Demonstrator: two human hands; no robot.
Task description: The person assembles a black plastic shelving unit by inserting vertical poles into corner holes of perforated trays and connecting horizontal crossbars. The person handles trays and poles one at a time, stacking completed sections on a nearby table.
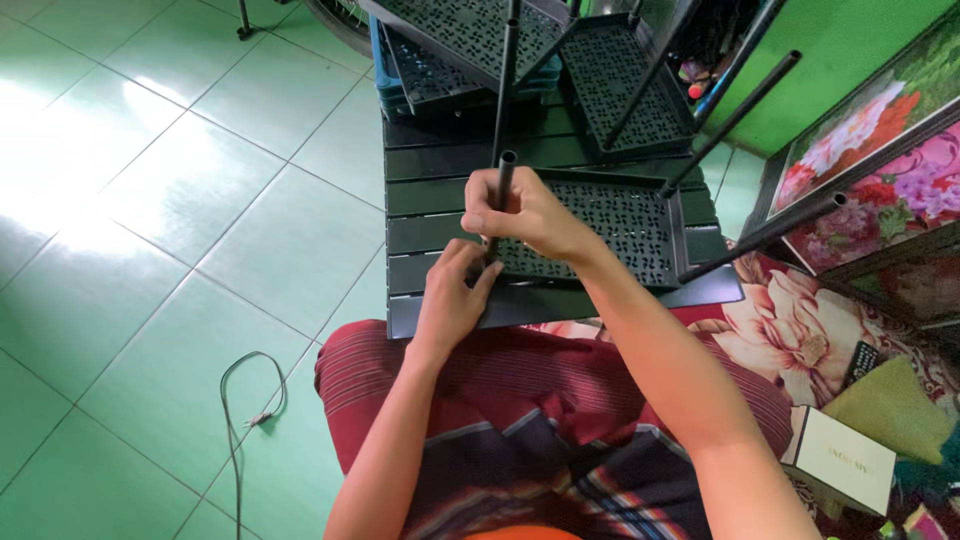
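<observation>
A black perforated plastic shelf tray (620, 225) lies on a dark slatted panel (430, 195) on the floor in front of me. My right hand (525, 215) is closed around a short black pole (503, 185) standing at the tray's near left corner. Just below it, my left hand (452, 295) presses against that same corner and the pole's base. Three other black poles (735, 115) rise slanting from the tray's other corners. Further back, two more perforated trays (470, 35) lean together with another long pole.
Green tiled floor (150, 200) spreads to the left, with a thin cable (245, 405) lying on it. A floral mat (790, 335), a white box (840, 460), a remote control (862, 362) and framed flower pictures (880, 150) sit at right. My lap is covered by striped cloth.
</observation>
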